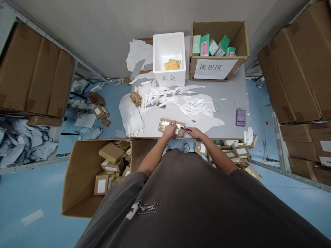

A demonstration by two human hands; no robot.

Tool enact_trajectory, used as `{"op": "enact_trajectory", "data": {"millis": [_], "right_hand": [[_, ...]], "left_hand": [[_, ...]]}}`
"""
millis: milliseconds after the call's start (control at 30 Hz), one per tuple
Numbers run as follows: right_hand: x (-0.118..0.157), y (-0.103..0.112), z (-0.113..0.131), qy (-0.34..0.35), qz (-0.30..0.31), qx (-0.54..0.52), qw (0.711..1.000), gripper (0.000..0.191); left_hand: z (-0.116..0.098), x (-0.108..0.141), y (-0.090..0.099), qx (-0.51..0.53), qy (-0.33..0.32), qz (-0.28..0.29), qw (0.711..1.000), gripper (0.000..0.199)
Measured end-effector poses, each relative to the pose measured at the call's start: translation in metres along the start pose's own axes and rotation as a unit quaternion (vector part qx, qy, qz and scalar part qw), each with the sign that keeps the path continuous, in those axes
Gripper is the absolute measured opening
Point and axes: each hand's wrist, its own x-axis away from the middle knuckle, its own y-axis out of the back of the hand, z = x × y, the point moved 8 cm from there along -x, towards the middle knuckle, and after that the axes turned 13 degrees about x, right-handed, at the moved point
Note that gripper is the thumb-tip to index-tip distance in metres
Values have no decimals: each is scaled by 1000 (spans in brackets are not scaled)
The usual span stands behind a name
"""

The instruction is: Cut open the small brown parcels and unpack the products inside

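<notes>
A small brown cardboard parcel (165, 124) wrapped in shiny tape lies at the near edge of the grey table (227, 103). My left hand (170, 131) presses down on top of it. My right hand (193, 132) is just to its right, closed around a small cutter with a red and black tip (185, 129) that touches the parcel's right end.
A white foam box (169, 58) and an open carton with green packs (219, 48) stand at the table's back. Torn white paper strips (176, 98) cover the middle. An open carton of small parcels (103, 172) sits on the floor left; more parcels (235, 153) lie right. Shelves flank both sides.
</notes>
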Motion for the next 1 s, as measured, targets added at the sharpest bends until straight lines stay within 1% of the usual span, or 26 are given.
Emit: {"op": "enact_trajectory", "data": {"millis": [67,133,200,267,367,467,533,633,733,833,900,1000], "right_hand": [[-5,11,1,8,-11,50,999,26],[-7,16,-2,9,2,71,997,25],[-8,17,-5,4,15,78,997,25],[-7,16,-8,-3,12,89,996,27],[-6,11,-6,6,4,94,996,28],[-2,-3,-4,15,45,43,998,28],[3,-13,-5,-7,61,-12,998,31],[14,-24,-3,-43,44,-85,995,32],[30,-33,-6,-64,24,-136,988,31],[48,-31,-22,-110,-14,-170,979,38],[56,-27,-29,-128,-28,-175,976,44],[57,-19,-26,-114,-39,-151,981,48]], "left_hand": [[0,-1,-1,-2,1,2,1000,69],[0,-3,-1,-6,1,2,1000,68],[0,-5,-2,-9,1,0,1000,67],[1,-6,-3,-10,-3,2,1000,67],[2,-8,-5,-14,-2,10,1000,69],[4,-10,-5,-9,8,16,1000,69],[4,-10,-4,-7,14,20,1000,71],[3,-8,-2,-2,13,22,1000,78],[4,-6,6,32,2,-1,999,82],[12,-8,13,47,6,-34,998,80],[20,-13,12,36,19,-35,999,91],[31,-24,6,31,39,-15,999,115]]}}
